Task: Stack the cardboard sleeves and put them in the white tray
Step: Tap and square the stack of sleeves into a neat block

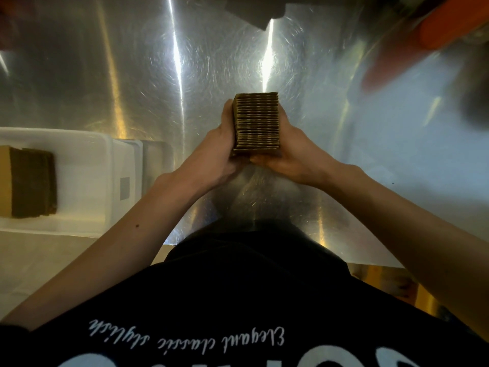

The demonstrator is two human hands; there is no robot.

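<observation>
Head view: a stack of cardboard sleeves (pixel 256 123) was held between both hands above the middle of a scratched, shiny steel table (pixel 185 75). The stack was seen edge-on, with its corrugated edges turned up toward the camera and lined up fairly evenly. The left hand (pixel 219 149) was clamped on the stack's left side, its fingers curled round the far corner. The right hand (pixel 288 152) was clamped on the right side, with its fingers wrapped round the near end and underneath. The two hands were brought close together and met, or nearly met, below the near end of the stack. Whether the stack rested on the table or was lifted off it could not be told.

A white tray (pixel 87 160) was set at the table's left edge, well apart from the held stack. Inside it, toward its left part, another batch of brown cardboard sleeves (pixel 31 182) was laid on its side, partly cut off by the frame. A grey label (pixel 124 188) was stuck on the tray's outer right wall. A blurred orange object (pixel 444 25) was seen at the far right corner, and the bottom of the view was filled by a black printed shirt (pixel 238 300)
</observation>
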